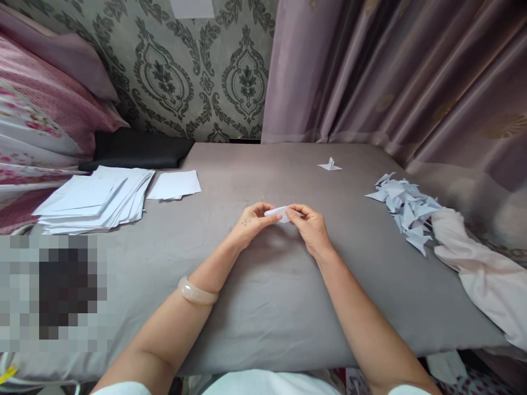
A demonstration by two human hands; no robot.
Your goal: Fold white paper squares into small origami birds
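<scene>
Between both hands is a small folded piece of white paper (282, 214), held a little above the grey cloth. My left hand (254, 224) pinches its left end between thumb and fingers. On the right end, my right hand (308, 225) grips it the same way. The fingers cover parts of the paper, so its full fold shape cannot be made out. A finished-looking folded paper crane (330, 164) stands farther back, to the right of the hands.
At left lie a thick stack of white sheets (94, 200) and a smaller pile of square sheets (175, 184). Behind them rests a black folded item (140, 149). A heap of folded paper cranes (405, 206) is at right, beside a pale cloth (473, 263). Curtains (337, 71) hang behind the grey-covered table (263, 307).
</scene>
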